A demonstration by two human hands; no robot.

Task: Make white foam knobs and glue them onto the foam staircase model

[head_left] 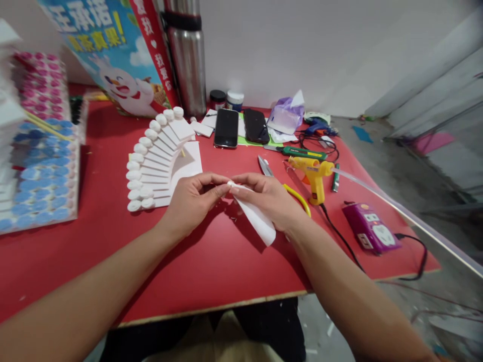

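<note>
Above the middle of the red table, my two hands meet at the rolled end of a white paper strip (254, 215). My left hand (198, 198) is closed, its thumb and fingertips pinching the small roll. Thumb and forefinger of my right hand (269, 196) are closed on the same strip beside the roll. The strip's loose end hangs down toward me, below my right hand. Left of my hands, a fan of white strips (154, 173) with rolled white ends lies on the table.
A yellow glue gun (315, 176), yellow-handled scissors (298, 198) and a purple power box (372, 229) lie to the right. Two phones (226, 128), a green cutter (304, 153) and a steel flask (187, 70) are behind. Blue rolls (45, 176) fill a tray at left.
</note>
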